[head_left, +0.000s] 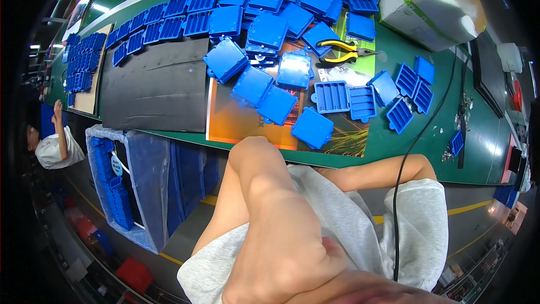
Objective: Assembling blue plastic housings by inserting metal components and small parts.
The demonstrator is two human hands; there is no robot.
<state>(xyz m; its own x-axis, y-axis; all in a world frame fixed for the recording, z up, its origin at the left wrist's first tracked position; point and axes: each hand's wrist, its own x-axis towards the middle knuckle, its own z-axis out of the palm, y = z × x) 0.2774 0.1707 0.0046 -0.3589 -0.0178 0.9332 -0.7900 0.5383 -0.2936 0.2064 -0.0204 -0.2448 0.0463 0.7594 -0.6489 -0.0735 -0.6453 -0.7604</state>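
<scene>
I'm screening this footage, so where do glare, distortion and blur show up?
Head view: glare whitens a patch of the green table toward its right end; head view: fisheye bends table edges and leaves corners dark; head view: the left hand, near the lens, looks soft.

I'm in a workshop: ahead of my hand (275,262) stretches a green workbench (419,149) heaped with blue plastic cases (269,29), pliers (353,55) among them.

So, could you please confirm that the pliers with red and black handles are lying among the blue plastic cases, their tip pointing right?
Not quite: the pliers have yellow and black handles, not red and black, as the head view shows. They do lie among the blue plastic cases, tip pointing right.
</scene>
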